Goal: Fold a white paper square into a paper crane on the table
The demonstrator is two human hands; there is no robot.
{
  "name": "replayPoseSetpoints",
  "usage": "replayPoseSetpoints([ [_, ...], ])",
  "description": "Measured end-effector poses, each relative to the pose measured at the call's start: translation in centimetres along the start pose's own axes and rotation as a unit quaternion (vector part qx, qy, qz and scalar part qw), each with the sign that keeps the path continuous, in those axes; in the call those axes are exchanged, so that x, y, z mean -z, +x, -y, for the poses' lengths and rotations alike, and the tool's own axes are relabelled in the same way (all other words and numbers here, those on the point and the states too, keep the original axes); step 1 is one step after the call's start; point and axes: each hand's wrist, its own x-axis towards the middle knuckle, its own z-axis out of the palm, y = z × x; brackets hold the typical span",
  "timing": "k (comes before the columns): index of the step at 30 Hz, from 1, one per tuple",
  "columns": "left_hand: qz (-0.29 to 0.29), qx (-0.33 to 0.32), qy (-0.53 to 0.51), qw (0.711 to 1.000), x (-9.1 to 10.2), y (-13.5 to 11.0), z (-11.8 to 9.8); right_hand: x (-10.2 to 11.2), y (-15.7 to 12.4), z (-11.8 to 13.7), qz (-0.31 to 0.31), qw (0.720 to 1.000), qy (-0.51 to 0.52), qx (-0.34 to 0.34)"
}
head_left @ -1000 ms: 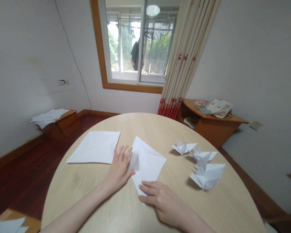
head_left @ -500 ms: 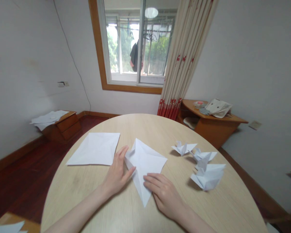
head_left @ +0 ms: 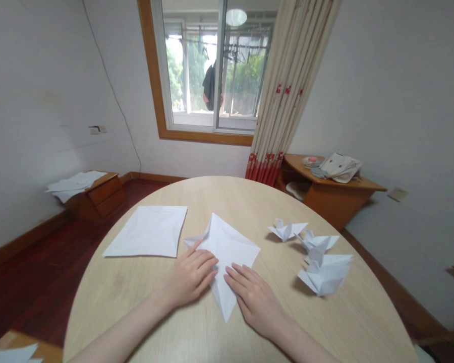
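A creased white sheet of paper lies turned like a diamond on the round table, one corner pointing at me. My left hand rests on its left part with the fingers stretched out, covering some of that edge. On the lower right part my right hand lies flat, fingertips near the middle crease. Neither hand grips anything. Left of them sits a stack of white square paper. Over on the right stand folded paper birds: a small one, another behind, and the largest in front.
The round wooden table fills the foreground. Beyond its left edge is a low cabinet with papers on top. A corner desk holding a cloth bag stands at the right, beside a long curtain.
My left hand has moved from the sheet's left edge onto the paper, its fingers now reaching toward the middle. The sheet's left corner sticks out further. My right hand has barely shifted.
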Motion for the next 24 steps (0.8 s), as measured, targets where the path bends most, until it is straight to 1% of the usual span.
replayPoseSetpoints([
  [3, 0.054, -0.028, 0.012, 0.998, -0.4, 0.0, -0.3, 0.1, 0.0, 0.1, 0.004, 1.000, 0.001, -0.003],
  [5, 0.083, -0.027, 0.035, 0.996, -0.5, 0.0, -0.5, 0.1, 0.0, 0.1, 0.005, 1.000, -0.001, -0.004],
  [7, 0.099, -0.022, 0.056, 0.993, -0.6, 0.0, -0.8, 0.1, 0.0, 0.2, 0.008, 1.000, -0.006, -0.007],
  [10, 0.105, -0.009, 0.071, 0.992, -0.7, 0.0, -1.0, 0.3, 0.0, 0.3, 0.012, 1.000, -0.018, -0.011],
  [14, 0.113, 0.012, 0.056, 0.992, -0.8, -0.1, -1.0, 0.7, 0.2, 0.1, 0.011, 1.000, -0.026, -0.014],
  [20, 0.112, 0.042, 0.020, 0.993, -0.8, -0.2, -1.1, 1.0, 0.3, -1.2, -0.008, 0.999, -0.032, -0.025],
  [24, 0.112, 0.059, 0.004, 0.992, -0.8, -0.3, -1.1, 0.8, 0.3, -1.9, 0.007, 1.000, -0.020, -0.022],
])
